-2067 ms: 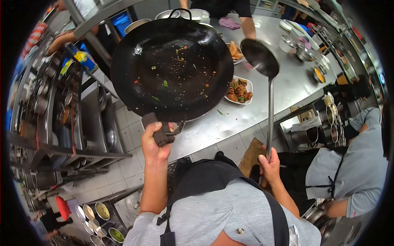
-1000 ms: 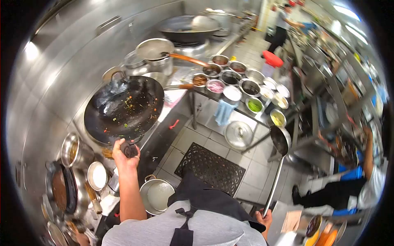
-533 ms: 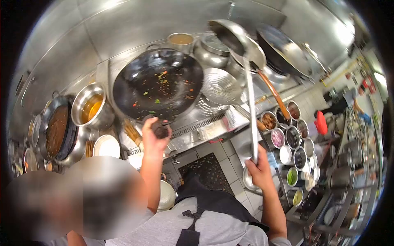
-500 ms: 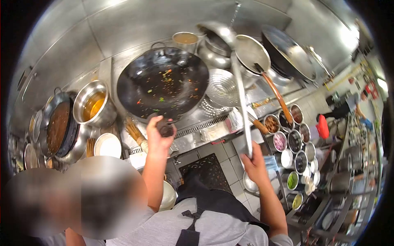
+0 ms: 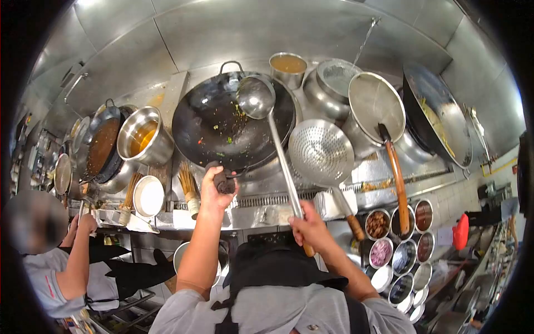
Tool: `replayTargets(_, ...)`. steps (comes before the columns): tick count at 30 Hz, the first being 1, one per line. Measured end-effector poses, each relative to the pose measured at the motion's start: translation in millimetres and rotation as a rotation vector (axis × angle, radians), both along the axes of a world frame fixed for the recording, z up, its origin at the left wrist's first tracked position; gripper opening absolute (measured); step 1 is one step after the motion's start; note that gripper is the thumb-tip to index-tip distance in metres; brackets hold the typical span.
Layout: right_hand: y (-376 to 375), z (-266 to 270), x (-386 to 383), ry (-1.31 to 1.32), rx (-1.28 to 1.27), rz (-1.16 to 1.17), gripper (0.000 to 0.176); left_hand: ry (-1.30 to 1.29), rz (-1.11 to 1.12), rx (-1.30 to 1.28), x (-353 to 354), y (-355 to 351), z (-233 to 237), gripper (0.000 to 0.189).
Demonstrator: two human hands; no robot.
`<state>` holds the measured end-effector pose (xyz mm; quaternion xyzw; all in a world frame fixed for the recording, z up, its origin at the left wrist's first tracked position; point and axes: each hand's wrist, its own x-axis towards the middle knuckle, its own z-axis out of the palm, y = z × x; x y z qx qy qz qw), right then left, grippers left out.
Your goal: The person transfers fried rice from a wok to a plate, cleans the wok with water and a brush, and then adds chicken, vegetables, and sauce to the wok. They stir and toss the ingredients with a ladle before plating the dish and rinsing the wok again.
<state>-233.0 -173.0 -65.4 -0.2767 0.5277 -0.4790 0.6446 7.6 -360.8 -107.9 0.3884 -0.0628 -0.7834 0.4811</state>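
Left hand clenched cloth at six o'clock on the wok, right hand grasped the ladle over one o'clock—steadiness surely mattered!

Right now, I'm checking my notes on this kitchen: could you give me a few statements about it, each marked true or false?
1. The left grip holds a dark pad at the near edge of the wok. True.
2. The right grip holds a perforated skimmer. False: it holds a ladle.
3. In this view, the ladle's bowl overlaps the wok. True.
4. The wok is full of soup. False: only small food scraps show in it.
5. The steel pot left of the wok holds amber liquid. True.
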Motion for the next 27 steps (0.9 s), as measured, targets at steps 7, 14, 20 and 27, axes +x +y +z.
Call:
replayTargets(7, -230, 43, -137, 0.294, -0.224, -0.038, 0.039, -0.129, 0.212, -0.069, -27, 47, 26, 0.033)
replayTargets(14, -360, -36, -191, 0.932, -0.002, 0.075, 0.054, -0.156, 0.274, 0.017, 9, 203, -35, 0.037)
replayTargets(20, -359, -92, -195, 0.897, -0.307, -0.400, 0.055, -0.181, 0.528, 0.194, 31, 334, -67, 0.041)
replayTargets(27, -371, -52, -176, 0.217, -0.153, -0.712, 0.052, -0.300, 0.460, 0.090, 43, 294, -57, 0.044)
